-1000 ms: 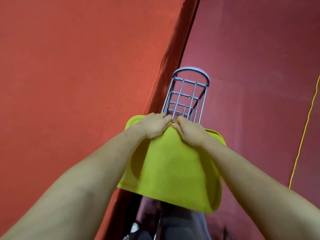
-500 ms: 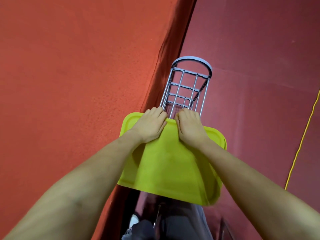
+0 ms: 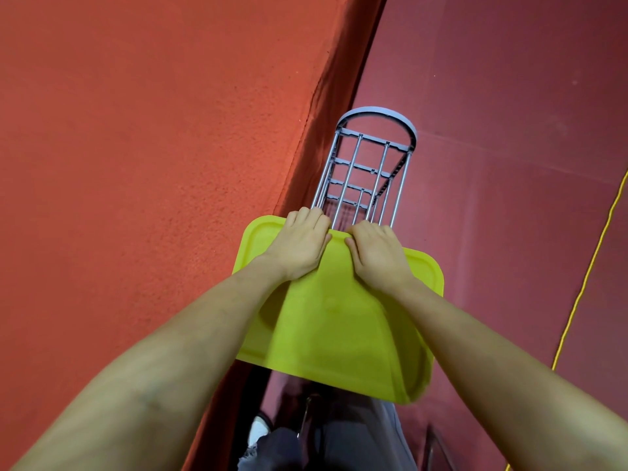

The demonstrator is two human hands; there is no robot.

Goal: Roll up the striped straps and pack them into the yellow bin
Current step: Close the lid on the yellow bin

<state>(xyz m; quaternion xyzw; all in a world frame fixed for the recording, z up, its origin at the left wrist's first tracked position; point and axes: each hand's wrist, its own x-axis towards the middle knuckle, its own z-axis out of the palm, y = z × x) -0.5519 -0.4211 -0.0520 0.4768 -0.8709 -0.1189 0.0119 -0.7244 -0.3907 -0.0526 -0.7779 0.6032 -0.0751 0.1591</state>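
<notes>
The orange wall (image 3: 136, 164) fills everything to the left of the hands, rough and grainy like coarse plaster, and the maroon floor (image 3: 509, 130) spreads to their right, smoother, with faint seams. The yellow bin (image 3: 333, 321) lies between and under both forearms, seemingly bottom-up: a smooth, slightly glossy plastic shell with rounded corners and a flat lip round its edge, its far edge under the hands and its near edge toward the person's legs. No straps show anywhere, so they are either out of view or hidden by the bin. Just beyond the fingers stands a grey rack (image 3: 367, 171) of thin metal rods and crossbars, topped by a curved hoop. A thin yellow cord (image 3: 584, 277) runs along the floor well to the right of the right hand. The left hand (image 3: 300, 244) and right hand (image 3: 377, 251) sit close together, thumbs nearly meeting, each with fingers curled over the bin's far rim and gripping it. The step in hand looks like moving or setting the bin by the rack; to do it well, the grip could spread wider along the rim to stop the slick plastic from tipping, and the bin should end mouth-up before any packing.
</notes>
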